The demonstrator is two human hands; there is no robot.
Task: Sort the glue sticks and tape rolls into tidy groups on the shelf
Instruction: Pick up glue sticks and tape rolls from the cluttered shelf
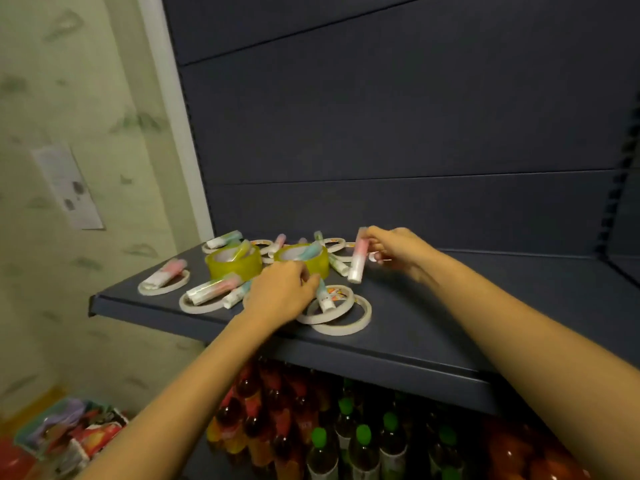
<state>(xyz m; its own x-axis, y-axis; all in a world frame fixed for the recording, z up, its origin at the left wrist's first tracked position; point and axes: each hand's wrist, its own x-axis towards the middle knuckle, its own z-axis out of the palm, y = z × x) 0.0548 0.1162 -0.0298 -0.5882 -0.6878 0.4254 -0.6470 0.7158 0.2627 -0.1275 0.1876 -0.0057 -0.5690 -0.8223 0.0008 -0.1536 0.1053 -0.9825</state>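
A mixed pile of glue sticks and tape rolls lies on the left half of the dark blue shelf (433,327). My right hand (398,251) holds a pink-and-white glue stick (357,259) upright, just above the shelf. My left hand (280,292) rests palm down in the pile, its fingers closed on a blue-and-white glue stick (324,296) that lies across thin white tape rolls (341,308). Two wide yellow-green tape rolls (233,263) (313,259) stand behind my left hand. More glue sticks (213,289) (166,271) lie on other white rolls at the left.
The shelf's right half is bare, with the back panel (415,126) close behind. Below the shelf stand several bottles (360,441) with green caps. A basket of packets (69,434) sits on the floor at lower left, beside a papered wall (69,168).
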